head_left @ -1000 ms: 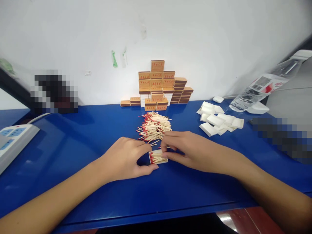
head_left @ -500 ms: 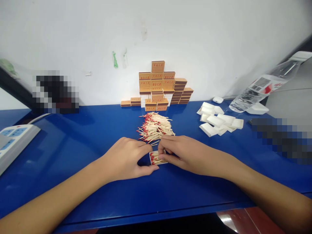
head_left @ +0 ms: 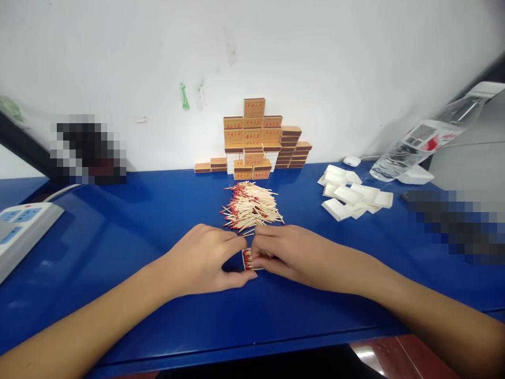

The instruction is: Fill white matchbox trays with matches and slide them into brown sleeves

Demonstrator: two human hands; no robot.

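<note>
Counting two hands at one open tray (head_left: pixel 243 260) of matches (head_left: pixel 248 259): left hand (head_left: pixel 207 260) grasps the tray between thumb and fingers; right hand (head_left: pixel 286 253) curls over its right part, and I can't tell whether it pinches a match. One match pile (head_left: pixel 252 205) just beyond. Since the earlier frame, the right hand shifted left, hiding more tray. Glossy blue tabletop (head_left: pixel 189 326); one bottle (head_left: pixel 428 138) right; matchboxes (head_left: pixel 253 136) stacked against a white wall (head_left: pixel 315 58).
</note>
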